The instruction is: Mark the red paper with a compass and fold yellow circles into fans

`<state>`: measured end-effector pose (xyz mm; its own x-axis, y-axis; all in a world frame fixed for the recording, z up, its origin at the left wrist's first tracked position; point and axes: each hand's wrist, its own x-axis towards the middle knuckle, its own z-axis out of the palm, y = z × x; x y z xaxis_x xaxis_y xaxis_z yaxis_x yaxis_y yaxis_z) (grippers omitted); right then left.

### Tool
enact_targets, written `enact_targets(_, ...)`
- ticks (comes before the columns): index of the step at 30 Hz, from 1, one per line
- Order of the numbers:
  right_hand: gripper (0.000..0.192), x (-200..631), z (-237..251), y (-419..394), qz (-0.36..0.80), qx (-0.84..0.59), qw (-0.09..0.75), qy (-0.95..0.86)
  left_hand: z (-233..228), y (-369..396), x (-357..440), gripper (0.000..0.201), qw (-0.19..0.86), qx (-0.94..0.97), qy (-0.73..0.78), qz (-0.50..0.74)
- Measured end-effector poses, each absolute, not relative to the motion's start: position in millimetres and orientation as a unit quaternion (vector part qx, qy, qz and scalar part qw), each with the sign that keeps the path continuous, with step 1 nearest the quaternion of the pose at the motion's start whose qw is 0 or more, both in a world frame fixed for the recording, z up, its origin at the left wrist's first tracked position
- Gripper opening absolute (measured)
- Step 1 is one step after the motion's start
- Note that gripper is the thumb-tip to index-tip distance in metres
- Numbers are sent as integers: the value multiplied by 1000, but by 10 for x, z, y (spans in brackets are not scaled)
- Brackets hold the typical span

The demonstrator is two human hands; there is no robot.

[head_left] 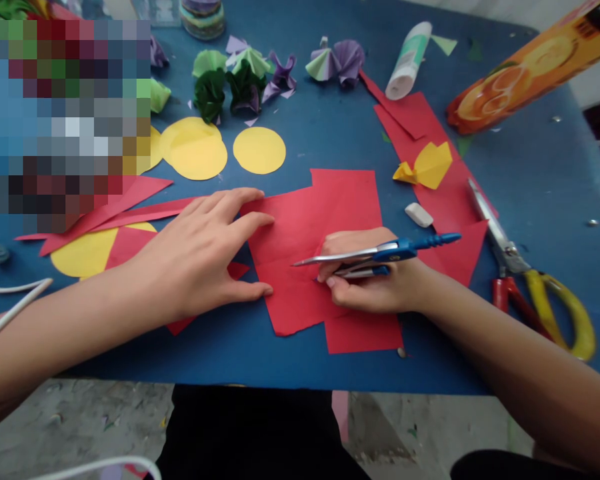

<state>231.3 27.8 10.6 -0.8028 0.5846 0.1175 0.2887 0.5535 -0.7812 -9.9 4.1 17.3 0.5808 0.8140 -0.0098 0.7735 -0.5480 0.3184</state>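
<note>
One red paper sheet (290,233) at frame centre, just right of the left hand (205,250) with fingers apart; above it, nearer, the right hand (373,290) with fingers clamped on a blue compass (397,250) lengthwise left-to-right.

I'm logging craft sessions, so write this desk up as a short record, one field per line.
Left hand: spread at the left edge of a red paper sheet
Right hand: holding a blue-and-silver metal compass over that sheet
Beyond left hand: flat yellow paper circles
Right side: scissors with red and yellow handles, white block eraser
Far side: green and purple folded-paper shapes
Surface: blue tabletop
</note>
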Motion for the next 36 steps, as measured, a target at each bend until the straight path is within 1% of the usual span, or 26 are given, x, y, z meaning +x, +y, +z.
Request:
enact_targets(9,11,2302,117,274,394,-256,180,-864,164,39,-102,60,147,873,460,68)
enact_targets(21,13,2311,108,270,393,-239,197,-866,153,45,-105,62,153,873,458,76)
enact_targets(28,13,2314,106,268,386,-236,198,-869,154,41,-101,60,161,870,459,79)
enact_targets(36,13,2319,95,273,376,-232,209,-873,154,44,-106,61,150,874,456,73)
